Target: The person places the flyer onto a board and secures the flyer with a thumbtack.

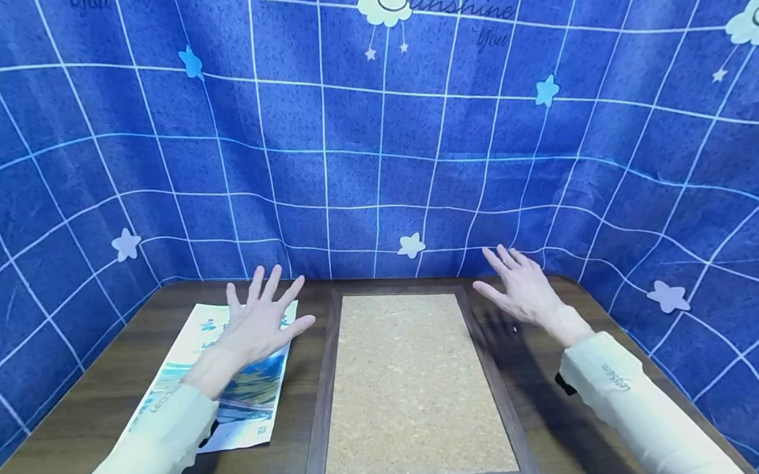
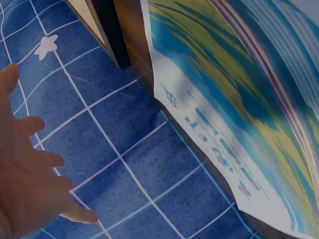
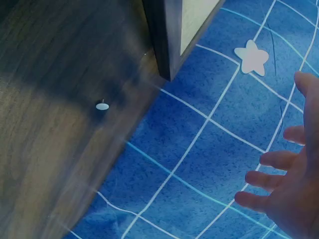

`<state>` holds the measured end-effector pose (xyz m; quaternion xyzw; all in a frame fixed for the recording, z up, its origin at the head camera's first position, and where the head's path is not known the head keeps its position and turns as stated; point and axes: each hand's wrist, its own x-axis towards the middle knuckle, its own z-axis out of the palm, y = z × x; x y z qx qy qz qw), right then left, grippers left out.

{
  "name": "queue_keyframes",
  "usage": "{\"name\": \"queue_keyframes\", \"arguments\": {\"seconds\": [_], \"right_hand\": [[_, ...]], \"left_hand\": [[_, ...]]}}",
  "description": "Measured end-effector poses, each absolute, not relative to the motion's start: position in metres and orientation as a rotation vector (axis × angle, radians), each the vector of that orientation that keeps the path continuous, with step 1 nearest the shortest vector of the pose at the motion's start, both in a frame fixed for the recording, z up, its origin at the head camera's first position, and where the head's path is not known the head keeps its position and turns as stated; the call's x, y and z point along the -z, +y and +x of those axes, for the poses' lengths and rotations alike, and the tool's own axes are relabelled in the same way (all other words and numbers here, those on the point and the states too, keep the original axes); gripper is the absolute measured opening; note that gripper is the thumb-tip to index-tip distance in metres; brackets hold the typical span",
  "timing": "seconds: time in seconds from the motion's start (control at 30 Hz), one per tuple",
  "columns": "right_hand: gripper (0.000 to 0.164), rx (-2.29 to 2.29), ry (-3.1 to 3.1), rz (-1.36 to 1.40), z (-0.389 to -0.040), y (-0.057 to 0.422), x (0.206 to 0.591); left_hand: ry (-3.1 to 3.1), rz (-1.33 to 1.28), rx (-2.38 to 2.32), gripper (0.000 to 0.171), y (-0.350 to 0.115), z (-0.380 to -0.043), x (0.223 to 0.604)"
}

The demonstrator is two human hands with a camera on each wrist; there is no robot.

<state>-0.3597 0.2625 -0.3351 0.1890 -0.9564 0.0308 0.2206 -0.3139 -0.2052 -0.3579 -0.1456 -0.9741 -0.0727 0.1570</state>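
Note:
My left hand (image 1: 258,328) is spread with straight fingers over a printed sheet (image 1: 249,411) on the left of the table, holding nothing. Blue, green and white swirls cover the sheet, with lettering near one end in the left wrist view. To the right, my right hand (image 1: 524,293) is held up with its fingers extended and nothing in them. A small white pushpin (image 3: 102,106) lies point up on the wood below it. Between the hands is a cork board (image 1: 416,381) in a dark wooden frame (image 1: 322,410).
The dark brown table (image 1: 38,459) carries all of these. A blue curtain (image 1: 347,158) with white grid lines, stars and clouds hangs round the back and both sides, close to the table edges. Shadows of the right arm fall across the wood.

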Motion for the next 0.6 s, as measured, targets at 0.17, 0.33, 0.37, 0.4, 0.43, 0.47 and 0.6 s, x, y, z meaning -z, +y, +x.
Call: {"name": "queue_keyframes", "arguments": {"seconds": [0.17, 0.33, 0.37, 0.4, 0.43, 0.47, 0.6], "right_hand": [[0.074, -0.128, -2.601, 0.562, -0.362, 0.267, 0.34], [0.069, -0.176, -2.564, 0.576, -0.363, 0.272, 0.344], [0.067, -0.189, -2.557, 0.583, -0.363, 0.273, 0.345], [0.066, -0.204, -2.552, 0.589, -0.364, 0.274, 0.347], [0.065, -0.218, -2.549, 0.595, -0.364, 0.276, 0.348], [0.063, -0.227, -2.547, 0.601, -0.365, 0.278, 0.35], [0.055, -0.285, -2.574, 0.587, -0.367, 0.287, 0.357]], "left_hand": [[-2.788, -0.39, 0.173, 0.079, -0.215, -0.304, 0.352], [-2.749, -0.353, 0.134, 0.079, -0.229, -0.29, 0.347], [-2.738, -0.345, 0.13, 0.078, -0.232, -0.287, 0.347], [-2.726, -0.337, 0.117, 0.078, -0.235, -0.284, 0.347], [-2.716, -0.332, 0.116, 0.077, -0.239, -0.281, 0.347], [-2.713, -0.325, 0.113, 0.077, -0.242, -0.278, 0.348], [-2.701, -0.297, 0.092, 0.076, -0.256, -0.263, 0.352]]}}
